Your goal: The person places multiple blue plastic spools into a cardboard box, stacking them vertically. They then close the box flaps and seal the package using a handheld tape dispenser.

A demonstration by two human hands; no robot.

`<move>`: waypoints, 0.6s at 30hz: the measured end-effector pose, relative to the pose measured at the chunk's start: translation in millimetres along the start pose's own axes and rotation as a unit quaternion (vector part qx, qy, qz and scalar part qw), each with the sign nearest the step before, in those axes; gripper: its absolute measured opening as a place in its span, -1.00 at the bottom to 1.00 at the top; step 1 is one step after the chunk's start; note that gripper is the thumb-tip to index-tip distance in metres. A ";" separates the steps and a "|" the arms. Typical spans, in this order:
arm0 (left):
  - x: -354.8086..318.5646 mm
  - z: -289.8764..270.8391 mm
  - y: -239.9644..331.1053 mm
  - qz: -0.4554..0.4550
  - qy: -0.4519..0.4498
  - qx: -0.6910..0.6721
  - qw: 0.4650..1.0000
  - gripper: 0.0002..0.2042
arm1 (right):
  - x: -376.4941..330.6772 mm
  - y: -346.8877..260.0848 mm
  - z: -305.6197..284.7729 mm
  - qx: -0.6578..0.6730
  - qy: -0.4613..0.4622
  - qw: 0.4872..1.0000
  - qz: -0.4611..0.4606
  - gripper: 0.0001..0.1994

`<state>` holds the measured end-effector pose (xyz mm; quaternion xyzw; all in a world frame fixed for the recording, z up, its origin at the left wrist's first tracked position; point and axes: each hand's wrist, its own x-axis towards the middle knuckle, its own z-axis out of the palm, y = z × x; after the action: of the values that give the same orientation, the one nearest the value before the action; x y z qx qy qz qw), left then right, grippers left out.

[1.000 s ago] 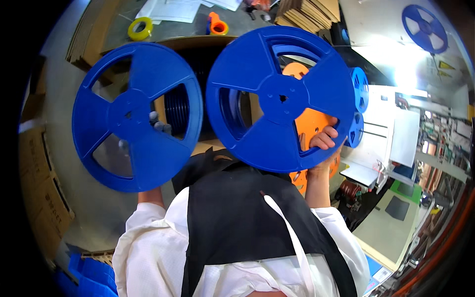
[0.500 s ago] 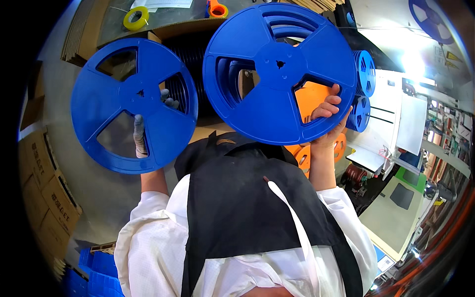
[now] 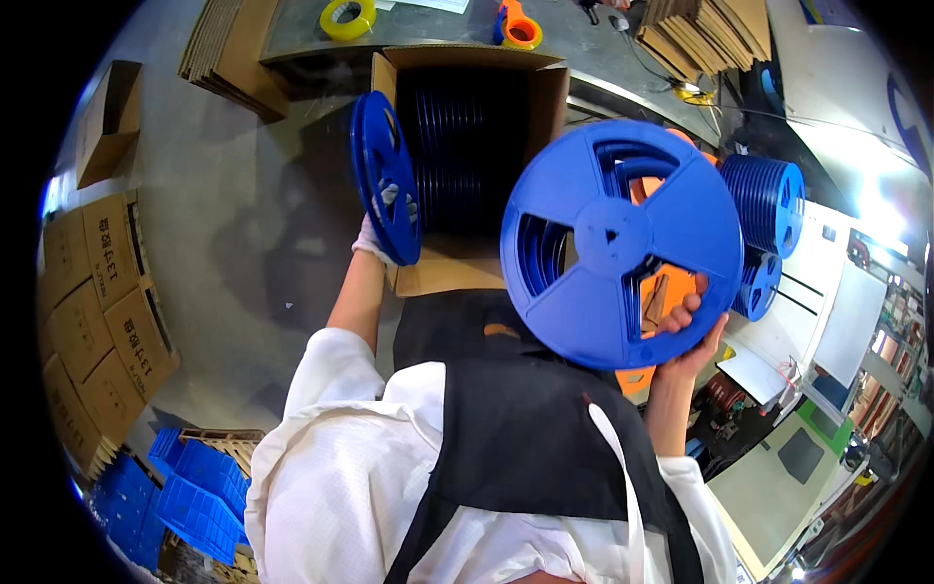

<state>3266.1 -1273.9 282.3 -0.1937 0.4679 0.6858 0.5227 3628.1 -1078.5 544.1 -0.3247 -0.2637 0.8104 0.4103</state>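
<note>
At the carton edge [image 3: 383, 78], open floor [image 3: 243, 302] leftward, the left hand [image 3: 370, 239] grips a reel [image 3: 372, 161] with curled fingers [image 3: 390, 195]; the right hand [image 3: 695, 356] pinches a reel stack [image 3: 630, 222].

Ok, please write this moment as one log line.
left hand: holds blue reel, nearly edge-on | right hand: holds second blue reel, face toward camera | open carton: dark reels inside

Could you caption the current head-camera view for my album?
A gloved left hand and bare right hand hold blue reels near an open cardboard box containing dark reels.
</note>
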 end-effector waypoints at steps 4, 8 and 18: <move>81.9 -5.0 -12.7 -0.064 0.026 0.017 0.997 -0.56 | -11.3 22.2 -19.2 -0.028 0.100 0.994 0.019 -0.32; 139.0 -3.0 -18.2 -0.100 0.041 0.033 0.994 -0.57 | -15.5 34.6 -36.8 -0.009 0.144 0.989 0.033 -0.29; 187.0 3.2 -34.7 -0.139 0.078 0.019 0.987 -0.58 | -14.9 29.6 -51.0 0.012 0.169 0.985 0.036 -0.32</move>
<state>3227.2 -1170.4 127.5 -0.3003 0.4886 0.5803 0.5782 3658.0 -1098.2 495.0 -0.4611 -0.1689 0.7610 0.4239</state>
